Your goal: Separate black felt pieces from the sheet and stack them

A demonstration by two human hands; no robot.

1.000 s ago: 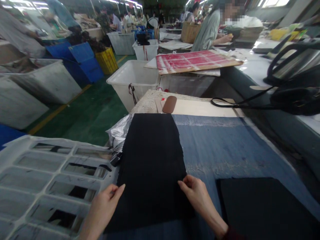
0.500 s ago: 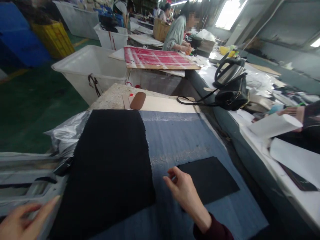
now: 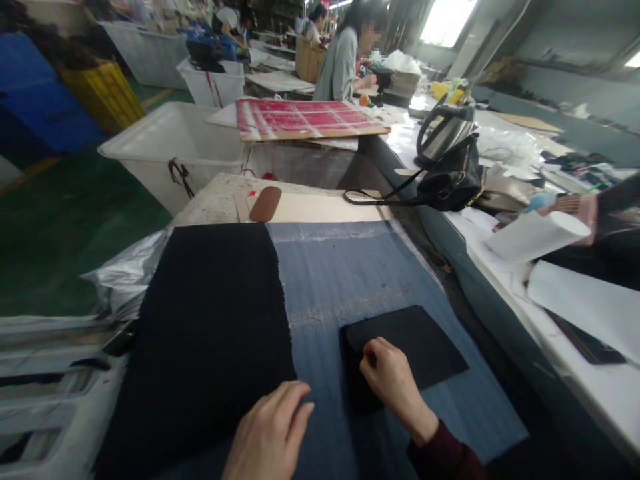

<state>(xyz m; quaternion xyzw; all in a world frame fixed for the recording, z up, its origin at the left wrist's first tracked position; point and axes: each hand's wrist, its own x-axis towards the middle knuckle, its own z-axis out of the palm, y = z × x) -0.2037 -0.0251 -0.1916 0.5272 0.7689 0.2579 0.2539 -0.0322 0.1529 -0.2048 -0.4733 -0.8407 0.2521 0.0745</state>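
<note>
My right hand [image 3: 393, 377] is closed in a pinch at the left side of a small black fabric piece [image 3: 430, 350], whose left edge looks lifted off the layers under it. Its fingertips are partly hidden behind the knuckles. To the left, my left hand [image 3: 273, 430] hovers open near the lower right corner of a large black fabric sheet [image 3: 210, 320], thumb apart from the fingers, holding nothing. Both black pieces lie on a blue-grey cloth [image 3: 330, 267] with frayed bands of thread across it.
At the table's far end, a brown rounded piece [image 3: 266, 203] rests on a pale board [image 3: 315, 208]. A black bag [image 3: 453, 177], a kettle [image 3: 450, 137] and a paper roll [image 3: 543, 237] occupy the right-hand bench. Beyond are a white bin [image 3: 170, 143] and a person [image 3: 337, 63].
My left hand has come in from the far left to the middle. My right hand has shifted right onto the small black piece and pinched it, raising its left edge.
</note>
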